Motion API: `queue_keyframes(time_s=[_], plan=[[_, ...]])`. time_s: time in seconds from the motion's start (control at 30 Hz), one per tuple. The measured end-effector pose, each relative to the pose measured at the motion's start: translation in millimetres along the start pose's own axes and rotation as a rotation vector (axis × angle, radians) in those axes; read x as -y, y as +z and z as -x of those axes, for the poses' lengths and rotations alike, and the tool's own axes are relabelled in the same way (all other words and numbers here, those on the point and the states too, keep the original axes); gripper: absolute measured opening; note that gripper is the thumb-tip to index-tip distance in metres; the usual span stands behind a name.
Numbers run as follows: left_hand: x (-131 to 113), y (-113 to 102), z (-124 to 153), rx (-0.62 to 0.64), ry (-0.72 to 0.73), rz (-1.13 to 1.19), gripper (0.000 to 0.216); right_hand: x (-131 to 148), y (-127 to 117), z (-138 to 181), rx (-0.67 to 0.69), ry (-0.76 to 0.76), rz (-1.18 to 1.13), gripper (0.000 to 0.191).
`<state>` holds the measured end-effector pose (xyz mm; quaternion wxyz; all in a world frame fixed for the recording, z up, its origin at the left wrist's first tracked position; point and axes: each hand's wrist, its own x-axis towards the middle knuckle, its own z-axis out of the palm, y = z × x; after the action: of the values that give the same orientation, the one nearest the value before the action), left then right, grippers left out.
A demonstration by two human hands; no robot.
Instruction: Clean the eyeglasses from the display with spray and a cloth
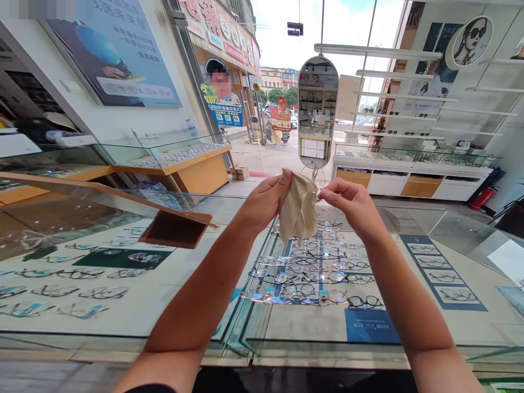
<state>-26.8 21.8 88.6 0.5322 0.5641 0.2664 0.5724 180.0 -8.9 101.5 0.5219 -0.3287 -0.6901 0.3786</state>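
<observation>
Above the glass counter, my left hand [266, 201] is closed on a beige cloth [298, 210], its thumb on top near the upper edge. The cloth hangs down in loose folds. My right hand [350, 202] pinches a thin-rimmed pair of eyeglasses [318, 189] at the cloth's right side. The cloth covers part of the eyeglasses, so whether the left fingers also grip them through the fabric is hidden. Under both hands, rows of spectacle frames [307, 273] lie in the display case.
A glass display counter [286, 327] spans the front. At left, a brown-framed mirror or tray [176, 228] stands near more spectacle frames [103, 292]. Ahead hangs or stands an oval mirror [318, 109]. White cabinets [387, 184] and a red fire extinguisher [481, 198] are at the right.
</observation>
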Motion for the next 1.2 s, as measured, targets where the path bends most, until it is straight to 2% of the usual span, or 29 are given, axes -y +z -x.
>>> queue_keyframes(time_s=[0.3, 0.47, 0.57, 0.8, 0.93, 1.07, 1.2], plan=[[2.4, 6.2, 2.2, 0.035, -0.017, 0.025, 0.061, -4.0, 8.6, -1.8, 0.004, -0.061, 0.175, 0.013], [-0.6, 5.1, 1.4, 0.109, 0.006, 0.044, 0.054, -5.6, 10.4, -1.9, -0.021, -0.094, 0.132, 0.013], [-3.4, 3.4, 3.1, 0.128, 0.021, 0.031, 0.047, -6.6, 12.2, -1.9, 0.037, -0.067, 0.055, 0.019], [-5.4, 11.6, 9.5, 0.04, 0.121, -0.072, 0.048, -5.6, 15.8, 1.8, 0.156, 0.058, -0.098, 0.034], [-2.8, 16.0, 7.3, 0.006, 0.154, -0.08, 0.045, -5.9, 17.0, 2.2, 0.198, 0.064, -0.146, 0.04], [0.8, 17.7, 4.3, -0.051, 0.174, -0.047, 0.045, -5.9, 17.0, 1.3, 0.213, 0.04, -0.139, 0.037], [-2.0, 19.6, 5.8, -0.039, 0.198, 0.024, 0.047, -0.2, 12.7, 2.3, 0.198, 0.001, -0.157, 0.029]])
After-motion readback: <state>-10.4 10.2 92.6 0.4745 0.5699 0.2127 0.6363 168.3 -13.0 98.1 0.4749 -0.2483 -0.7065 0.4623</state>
